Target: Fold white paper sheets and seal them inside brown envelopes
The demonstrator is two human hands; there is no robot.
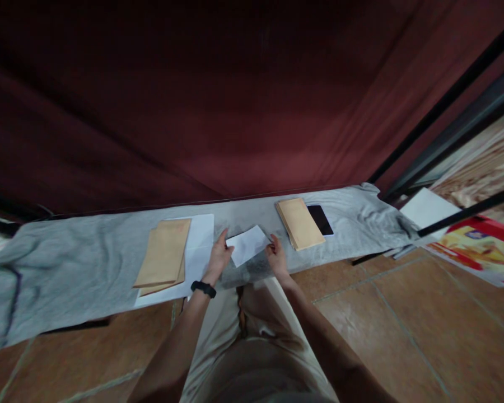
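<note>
A white folded sheet of paper (247, 245) is held just above the grey cloth, tilted up to the right. Its left end is pinched between the thumb and fingers of my left hand (220, 254). At the right end, my right hand (276, 255) grips the paper's edge. Left of my hands, brown envelopes (163, 252) lie overlapping on larger white sheets (201, 240). On the right is a neat stack of brown envelopes (301, 223), with a dark-screened phone (320, 219) partly under or against its right side.
The grey cloth (88, 257) covers a long narrow bench in front of a dark red curtain (243, 112). Black metal bars (449, 101) slant at the right. Beside them are a white sheet (430, 211) and a red-yellow printed box (483, 246). Tiled floor (361, 313) lies below.
</note>
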